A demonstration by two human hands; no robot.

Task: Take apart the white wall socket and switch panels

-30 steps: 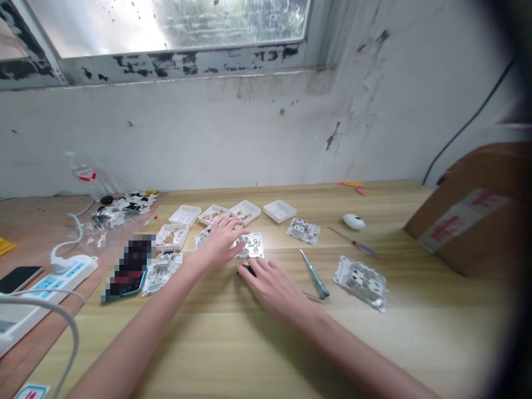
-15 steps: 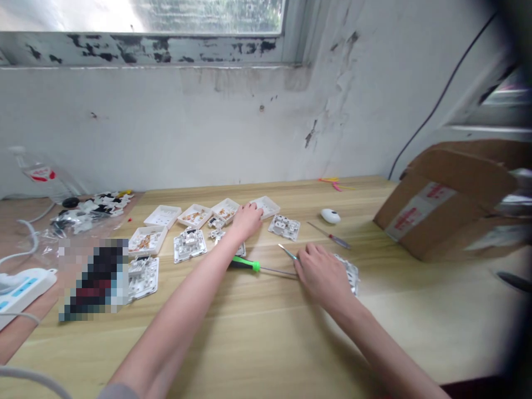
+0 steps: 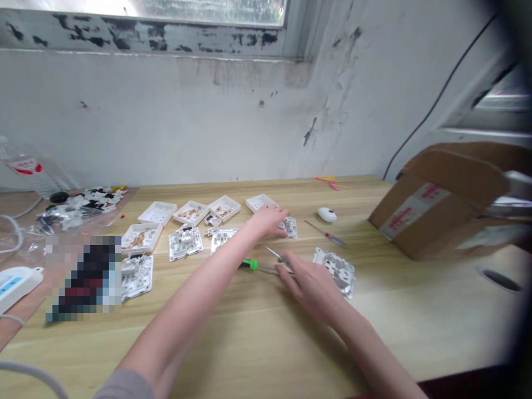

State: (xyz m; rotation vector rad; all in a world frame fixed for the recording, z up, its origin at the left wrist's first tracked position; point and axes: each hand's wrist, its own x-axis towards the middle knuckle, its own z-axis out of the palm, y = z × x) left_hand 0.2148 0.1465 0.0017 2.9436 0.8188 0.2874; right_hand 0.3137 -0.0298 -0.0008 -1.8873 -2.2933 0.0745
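My left hand [image 3: 269, 220] is stretched forward, palm down and fingers apart, over a white socket plate [image 3: 290, 227] that it partly covers. Whether the fingertips touch the plate I cannot tell. My right hand [image 3: 310, 282] is closed around a slim tool [image 3: 274, 253] with a pale metal tip and a teal part; its kind is unclear. Below that tip lies a green-and-black screwdriver [image 3: 250, 264], its shaft running under the right fingers. Just right of this hand rests another white socket plate [image 3: 338, 271]. Left of my left forearm is a plate with fitted parts [image 3: 185, 242].
White trays, some with brass pieces [image 3: 191, 211], stand along the back. A white egg-shaped object [image 3: 327, 214] and a thin screwdriver [image 3: 332, 238] lie to the right, before a cardboard box [image 3: 419, 205]. At far left are a power strip [image 3: 19, 285] and a bottle [image 3: 31, 169].
My left hand has moved right, from the back tray to over the socket plate. My right hand shifted slightly left with the slim tool, uncovering more of the plate beside it.
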